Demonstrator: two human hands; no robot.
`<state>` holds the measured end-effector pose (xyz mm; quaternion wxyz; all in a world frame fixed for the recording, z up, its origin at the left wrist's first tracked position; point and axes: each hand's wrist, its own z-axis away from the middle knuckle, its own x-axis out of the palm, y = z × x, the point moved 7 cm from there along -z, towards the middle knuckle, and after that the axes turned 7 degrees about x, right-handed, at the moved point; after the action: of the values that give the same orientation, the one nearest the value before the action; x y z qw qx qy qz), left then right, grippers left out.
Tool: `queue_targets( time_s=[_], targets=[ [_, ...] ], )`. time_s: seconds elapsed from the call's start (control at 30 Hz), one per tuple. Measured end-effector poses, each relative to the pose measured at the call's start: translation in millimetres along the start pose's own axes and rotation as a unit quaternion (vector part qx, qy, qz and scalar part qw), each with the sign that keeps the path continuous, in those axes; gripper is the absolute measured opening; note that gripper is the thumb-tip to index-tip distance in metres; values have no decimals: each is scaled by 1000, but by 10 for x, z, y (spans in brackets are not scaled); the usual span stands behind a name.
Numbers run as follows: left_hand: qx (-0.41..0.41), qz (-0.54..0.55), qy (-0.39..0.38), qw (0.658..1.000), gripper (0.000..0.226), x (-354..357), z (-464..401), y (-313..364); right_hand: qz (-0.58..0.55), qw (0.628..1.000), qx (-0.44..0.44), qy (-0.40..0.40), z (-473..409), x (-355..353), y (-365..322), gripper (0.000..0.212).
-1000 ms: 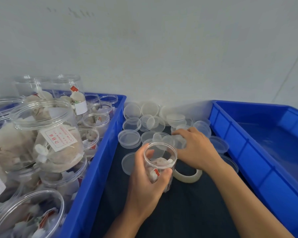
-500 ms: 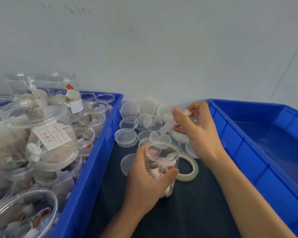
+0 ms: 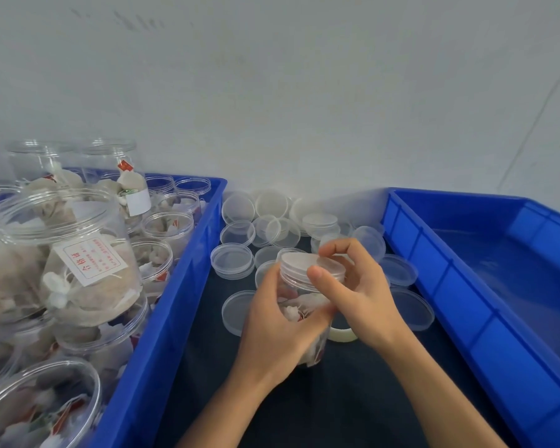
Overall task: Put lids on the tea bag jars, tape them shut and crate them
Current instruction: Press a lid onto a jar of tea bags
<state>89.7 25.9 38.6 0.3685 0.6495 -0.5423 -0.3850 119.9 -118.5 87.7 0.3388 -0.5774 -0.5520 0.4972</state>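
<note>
Far left: blue plastic crate (image 3: 175, 318) packed with clear round plastic jars of tea bags (image 3: 78, 253), all lidless, some stacked or tipped on their sides. One tipped jar shows a white paper label with red print (image 3: 89, 260).

Centre: dark tabletop (image 3: 337, 399) between the two crates. Loose pile of clear round plastic lids (image 3: 236, 234) at the back against the grey wall (image 3: 272, 92), a few more scattered nearer, one flat lid (image 3: 236, 312) just left of the held jar.

Left hand (image 3: 272, 334) is wrapped around the body of a clear plastic tea bag jar (image 3: 304, 305), fingers curled round the far side, thumb across the near side. Jar is upright, centre of the table, between the crates; cannot tell if its base touches the table.

Clear round lid (image 3: 311, 265) sits on the jar mouth, slightly tilted; cannot tell if it is fully seated.

Right hand (image 3: 359, 292) grips that lid at the rim: thumb on the near edge, fingers arched over the far edge.

Whitish roll of tape (image 3: 343, 336) lies flat on the table behind the jar and under the right wrist, mostly hidden.

Right: second blue plastic crate (image 3: 498, 286), only its bare floor in view.
</note>
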Motion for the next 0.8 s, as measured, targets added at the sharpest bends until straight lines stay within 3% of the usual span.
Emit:
queue_targets(
  time_s=[0.23,0.4,0.53,0.7,0.8],
  targets=[
    [-8,71,-56,996,49,56,-51,3,-104,994,-15,-19,-28,-25,135,35],
    [-19,155,-89,984,55,65,-68,-42,-147,988,-14,-42,-14,3,141,25],
    [-27,201,-108,973,56,59,-86,-79,-152,987,-16,-40,27,40,113,34],
    [-12,96,-81,992,61,43,-80,-98,-118,992,3,-34,85,46,125,45],
    [-5,34,-49,998,58,32,-54,-132,-86,996,28,-28,118,38,162,35]
  ],
)
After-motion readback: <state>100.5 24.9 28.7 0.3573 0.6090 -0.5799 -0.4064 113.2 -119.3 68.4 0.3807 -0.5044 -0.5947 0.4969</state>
